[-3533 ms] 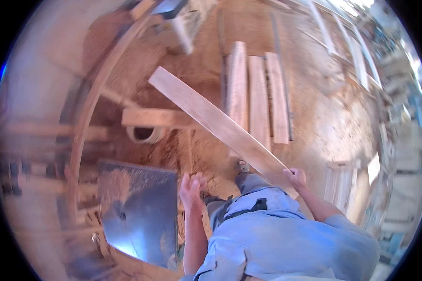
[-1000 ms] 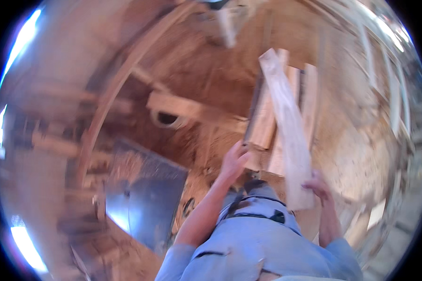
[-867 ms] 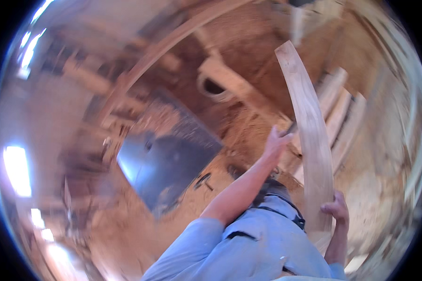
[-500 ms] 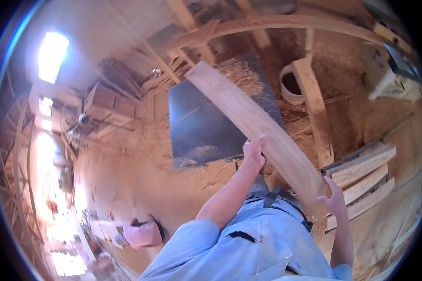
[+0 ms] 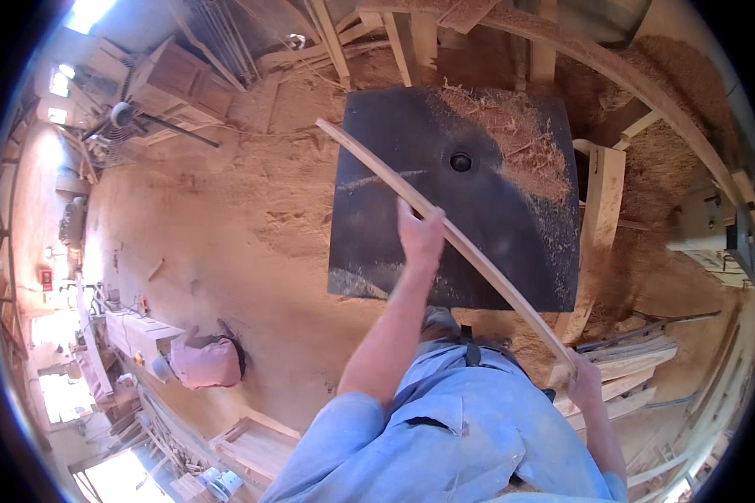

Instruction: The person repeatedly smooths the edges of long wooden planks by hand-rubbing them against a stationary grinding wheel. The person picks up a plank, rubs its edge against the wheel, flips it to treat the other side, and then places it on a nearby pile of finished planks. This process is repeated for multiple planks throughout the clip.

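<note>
**Long plank held over a dark machine table**

The left hand (image 5: 419, 236) is closed around a long, pale plank (image 5: 470, 251) about midway along it, fingers wrapped over its edge. The right hand (image 5: 585, 387) grips the plank's near end, closed on it beside the person's hip. The plank runs slanting from that lower right end up to the left, its far end reaching past the upper left corner of the table (image 5: 394, 193). It is seen edge-on and looks slightly bowed, though the lens bends straight lines.

The table is a dark, flat, square top with a small round hole (image 5: 460, 161) near its middle. Shavings (image 5: 512, 134) lie heaped over its upper right part and thin out in a dusty streak down the right side. Whether the plank touches the table top or is held above it cannot be told.

Sawdust (image 5: 226, 218) covers the floor all around. To the right of the table lies a stack of boards (image 5: 637, 360), just behind the right hand. At lower left, another person in a pink top (image 5: 203, 360) bends at a bench (image 5: 134, 331). No container with visible contents can be made out; a shallow wooden frame (image 5: 256, 444) at the bottom is too small to judge.
</note>
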Tool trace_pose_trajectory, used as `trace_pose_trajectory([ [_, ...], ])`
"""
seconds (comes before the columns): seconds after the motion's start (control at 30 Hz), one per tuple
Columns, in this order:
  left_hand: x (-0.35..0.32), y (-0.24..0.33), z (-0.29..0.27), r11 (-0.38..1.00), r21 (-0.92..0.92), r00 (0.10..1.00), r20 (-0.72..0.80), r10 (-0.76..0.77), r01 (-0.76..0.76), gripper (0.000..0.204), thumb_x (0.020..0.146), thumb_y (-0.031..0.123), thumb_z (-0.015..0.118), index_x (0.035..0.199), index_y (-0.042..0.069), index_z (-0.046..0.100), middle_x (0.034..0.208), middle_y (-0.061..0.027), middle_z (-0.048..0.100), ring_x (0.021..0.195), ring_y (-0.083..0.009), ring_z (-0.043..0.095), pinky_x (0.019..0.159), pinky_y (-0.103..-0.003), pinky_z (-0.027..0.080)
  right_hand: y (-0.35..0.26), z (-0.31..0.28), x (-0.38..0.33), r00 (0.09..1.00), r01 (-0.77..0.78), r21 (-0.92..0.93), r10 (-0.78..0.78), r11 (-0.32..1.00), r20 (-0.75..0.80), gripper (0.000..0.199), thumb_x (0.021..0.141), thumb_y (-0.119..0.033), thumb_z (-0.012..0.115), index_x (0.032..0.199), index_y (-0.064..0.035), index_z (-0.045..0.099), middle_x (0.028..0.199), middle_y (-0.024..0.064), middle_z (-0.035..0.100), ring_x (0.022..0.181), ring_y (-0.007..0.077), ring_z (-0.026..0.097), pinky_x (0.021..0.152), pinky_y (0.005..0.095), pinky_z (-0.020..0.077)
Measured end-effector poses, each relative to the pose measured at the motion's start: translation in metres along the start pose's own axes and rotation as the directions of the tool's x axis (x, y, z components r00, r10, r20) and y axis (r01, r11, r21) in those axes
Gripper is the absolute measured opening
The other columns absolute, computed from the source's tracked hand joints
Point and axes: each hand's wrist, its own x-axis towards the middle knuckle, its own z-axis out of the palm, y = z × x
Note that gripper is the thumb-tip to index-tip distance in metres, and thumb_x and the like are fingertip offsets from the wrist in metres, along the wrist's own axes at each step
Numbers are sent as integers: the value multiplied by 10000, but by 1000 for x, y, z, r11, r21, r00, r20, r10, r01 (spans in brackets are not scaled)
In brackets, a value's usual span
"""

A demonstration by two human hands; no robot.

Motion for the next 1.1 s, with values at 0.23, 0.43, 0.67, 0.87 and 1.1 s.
trace_pose_trajectory([
  [0.23, 228, 19, -17, 994, 68, 980, -176, 95, -84, 449, 791, -26, 575, 1236, -51, 515, 979, -137, 612, 845, -241, 626, 762, -361, 528, -34, 14, 38, 998, -64, 18, 64, 998, -4, 662, 741, 55, 606, 1395, -35, 569, 1242, 254, 666, 1159, 438, 624, 952, 503, 528],
  [0.43, 316, 34, 31, 997, -42, 996, -64, 65, -67, 335, 816, -47, 544, 1150, -39, 561, 903, -91, 615, 776, -220, 626, 701, -348, 518, -83, 13, 90, 988, -150, 109, 153, 983, -25, 617, 755, 68, 578, 1368, -10, 576, 1266, 236, 667, 1178, 408, 631, 996, 495, 513],
  [0.67, 260, 37, 89, 991, 28, 988, -80, 134, -133, 292, 839, -67, 512, 1107, -17, 616, 881, -63, 617, 751, -175, 619, 652, -316, 502, -51, 11, 49, 969, -241, 87, 244, 967, -35, 592, 775, 50, 596, 1362, -26, 594, 1323, 209, 655, 1217, 394, 627, 1011, 472, 522],
  [0.87, 176, 37, 116, 977, 165, 987, -58, 148, -137, 389, 827, -80, 472, 1179, -19, 626, 968, -64, 640, 839, -161, 629, 751, -280, 506, -16, -9, -2, 961, -273, 225, 273, 935, 29, 606, 748, 65, 581, 1344, -36, 613, 1250, 236, 685, 1144, 434, 660, 969, 496, 547],
  [1.1, 61, -3, 120, 969, 183, 985, -25, 172, -164, 489, 782, -105, 505, 1259, -32, 587, 1020, -71, 642, 919, -168, 630, 810, -289, 511, 48, 12, -118, 954, -295, 268, 299, 917, 26, 657, 668, 141, 541, 1302, -3, 627, 1242, 253, 682, 1166, 442, 652, 1025, 504, 528],
])
